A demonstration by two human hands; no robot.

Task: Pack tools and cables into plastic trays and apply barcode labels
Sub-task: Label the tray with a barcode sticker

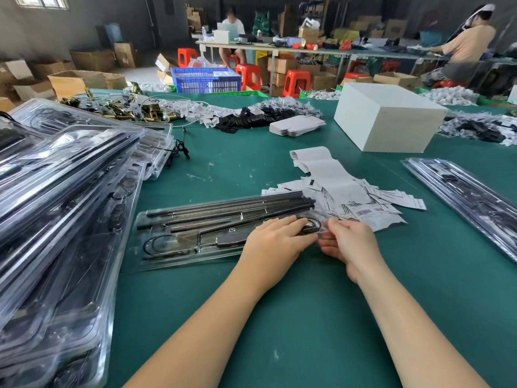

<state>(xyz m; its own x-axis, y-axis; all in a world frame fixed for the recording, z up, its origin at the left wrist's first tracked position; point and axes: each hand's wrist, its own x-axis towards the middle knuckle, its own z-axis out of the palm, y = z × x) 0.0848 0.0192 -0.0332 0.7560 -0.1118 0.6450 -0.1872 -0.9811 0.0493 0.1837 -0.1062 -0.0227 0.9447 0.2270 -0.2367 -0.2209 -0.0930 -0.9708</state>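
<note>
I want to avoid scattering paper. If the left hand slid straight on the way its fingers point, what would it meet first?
Probably the right hand: the left hand lies flat on the clear tray, fingers pointing right toward it. Beyond lie the barcode labels.

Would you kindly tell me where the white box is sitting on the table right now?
In the head view, the white box sits on the green table at the far right, beyond the loose barcode labels and the clear tray.

2 hands, 1 open tray, 1 white box, 1 blue crate, 2 seated people.
</note>
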